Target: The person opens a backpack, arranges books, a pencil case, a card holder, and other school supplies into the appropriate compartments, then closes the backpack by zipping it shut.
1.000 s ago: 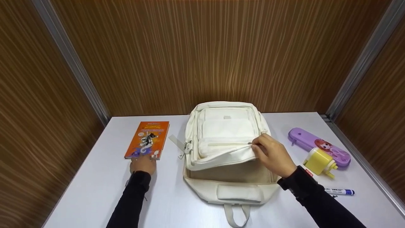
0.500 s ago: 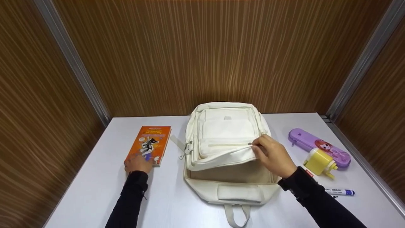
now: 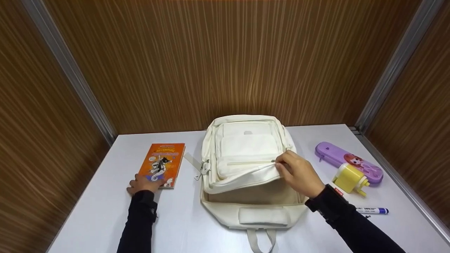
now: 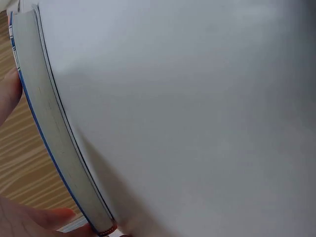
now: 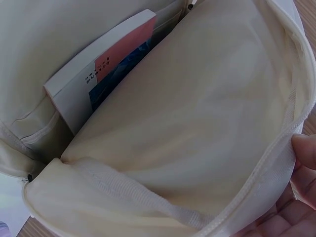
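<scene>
An orange book (image 3: 160, 163) with a cartoon cover lies at the left of the table. My left hand (image 3: 143, 185) grips its lower left corner. In the left wrist view the page edge (image 4: 54, 106) faces the camera, with fingers (image 4: 7, 94) against the cover; fingertips on the far side are mostly hidden. A cream backpack (image 3: 251, 146) lies in the middle, its main compartment unzipped. My right hand (image 3: 300, 174) pinches the rim of the opening and holds it up. Inside, in the right wrist view, stands a book (image 5: 106, 69) with a white, pink and blue cover.
To the right lie a purple pencil case (image 3: 337, 156) with a cartoon girl, a yellow crank pencil sharpener (image 3: 348, 178) and a blue-capped marker (image 3: 372, 210), partly behind the right sleeve. Wood-patterned panels (image 3: 228, 63) enclose the white table (image 3: 190, 218) at the back and sides.
My left hand has moved from the book's bottom edge to its lower left corner. The book has slid a little towards me. The right hand keeps its hold on the backpack's rim.
</scene>
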Tool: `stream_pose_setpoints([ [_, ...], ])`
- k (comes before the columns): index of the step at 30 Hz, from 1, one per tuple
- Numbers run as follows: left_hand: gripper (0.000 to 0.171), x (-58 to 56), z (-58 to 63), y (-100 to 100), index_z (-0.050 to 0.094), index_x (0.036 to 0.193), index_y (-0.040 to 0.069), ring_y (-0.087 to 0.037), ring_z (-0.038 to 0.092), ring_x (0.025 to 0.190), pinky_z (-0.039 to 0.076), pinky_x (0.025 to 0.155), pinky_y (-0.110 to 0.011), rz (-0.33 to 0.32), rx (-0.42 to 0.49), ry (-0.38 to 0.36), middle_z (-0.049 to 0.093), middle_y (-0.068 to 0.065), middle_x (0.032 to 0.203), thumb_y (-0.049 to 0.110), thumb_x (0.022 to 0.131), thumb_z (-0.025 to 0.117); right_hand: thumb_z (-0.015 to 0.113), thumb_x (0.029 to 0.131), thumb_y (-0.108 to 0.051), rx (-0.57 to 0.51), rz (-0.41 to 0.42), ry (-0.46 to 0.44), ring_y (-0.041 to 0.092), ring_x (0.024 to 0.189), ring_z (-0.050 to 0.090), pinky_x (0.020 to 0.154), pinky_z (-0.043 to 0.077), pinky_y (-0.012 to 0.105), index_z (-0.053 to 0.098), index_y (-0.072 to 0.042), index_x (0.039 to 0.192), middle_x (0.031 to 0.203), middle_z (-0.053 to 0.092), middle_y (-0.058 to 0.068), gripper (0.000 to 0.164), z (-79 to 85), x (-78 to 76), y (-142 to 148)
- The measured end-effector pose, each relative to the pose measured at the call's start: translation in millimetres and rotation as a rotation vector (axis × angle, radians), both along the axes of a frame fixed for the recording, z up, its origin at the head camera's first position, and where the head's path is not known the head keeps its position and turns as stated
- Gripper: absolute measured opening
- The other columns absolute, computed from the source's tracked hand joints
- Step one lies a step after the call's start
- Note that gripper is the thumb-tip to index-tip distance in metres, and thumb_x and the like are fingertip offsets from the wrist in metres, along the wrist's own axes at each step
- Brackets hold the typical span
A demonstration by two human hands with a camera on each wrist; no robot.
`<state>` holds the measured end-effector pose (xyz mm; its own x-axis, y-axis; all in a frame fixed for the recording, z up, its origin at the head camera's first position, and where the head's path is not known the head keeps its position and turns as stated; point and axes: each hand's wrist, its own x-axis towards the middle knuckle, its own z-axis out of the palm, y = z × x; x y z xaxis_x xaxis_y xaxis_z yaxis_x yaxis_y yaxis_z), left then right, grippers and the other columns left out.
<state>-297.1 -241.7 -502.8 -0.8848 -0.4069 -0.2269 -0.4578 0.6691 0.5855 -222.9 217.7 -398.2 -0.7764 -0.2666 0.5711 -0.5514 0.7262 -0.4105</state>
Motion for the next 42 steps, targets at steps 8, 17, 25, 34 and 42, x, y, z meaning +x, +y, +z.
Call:
stream_pose_setpoints([
  [8, 0.109, 0.4, 8.2, 9, 0.011, 0.149, -0.004, -0.055, 0.022, 0.127, 0.029, 0.108, -0.059, 0.134, 0.114, -0.029, 0.018, -0.041, 0.135, 0.037, 0.076, 0.080, 0.069, 0.086, 0.001, 0.021, -0.009, -0.012, 0.010, 0.077, 0.056, 0.071, 0.050, 0.033, 0.066, -0.008, 0.090, 0.086, 0.061, 0.000, 0.010, -1.1, -0.8, -1],
  [17, 0.094, 9.6, 16.4, 13, 0.021, 0.142, -0.008, -0.055, 0.030, 0.126, 0.034, 0.107, -0.060, 0.190, 0.170, -0.045, 0.022, -0.042, 0.135, 0.035, 0.080, 0.078, 0.069, 0.086, 0.001, 0.023, -0.004, -0.008, 0.012, 0.078, 0.057, 0.071, 0.051, 0.035, 0.066, -0.007, 0.090, 0.087, 0.061, 0.000, 0.010, -3.0, -0.4, -1],
  [25, 0.087, 21.0, 18.7, 8, 0.031, 0.136, -0.020, -0.044, 0.045, 0.123, 0.034, 0.111, -0.051, 0.078, 0.262, -0.008, 0.046, -0.035, 0.133, 0.038, 0.085, 0.071, 0.066, 0.088, 0.002, 0.069, -0.008, 0.009, 0.012, 0.074, 0.053, 0.069, 0.050, 0.035, 0.060, -0.005, 0.093, 0.084, 0.056, 0.001, 0.010, -4.2, -1.7, -2],
  [34, 0.084, 17.7, 13.9, 10, 0.019, 0.139, -0.021, -0.040, 0.040, 0.124, 0.030, 0.116, -0.046, 0.154, 0.436, 0.108, 0.036, -0.037, 0.139, 0.025, 0.087, 0.065, 0.063, 0.090, 0.000, 0.052, 0.015, 0.034, 0.013, 0.074, 0.049, 0.067, 0.046, 0.033, 0.057, -0.004, 0.092, 0.083, 0.052, 0.002, 0.008, -2.3, -4.5, -2],
  [42, 0.074, 19.2, 11.9, 12, 0.019, 0.140, -0.019, -0.038, 0.041, 0.122, 0.030, 0.116, -0.046, 0.125, 0.490, 0.152, 0.037, -0.034, 0.138, 0.021, 0.092, 0.060, 0.059, 0.095, -0.008, 0.036, 0.015, -0.025, 0.016, 0.077, 0.052, 0.070, 0.047, 0.036, 0.058, -0.003, 0.094, 0.086, 0.054, 0.005, 0.005, -0.5, -5.6, 1],
])
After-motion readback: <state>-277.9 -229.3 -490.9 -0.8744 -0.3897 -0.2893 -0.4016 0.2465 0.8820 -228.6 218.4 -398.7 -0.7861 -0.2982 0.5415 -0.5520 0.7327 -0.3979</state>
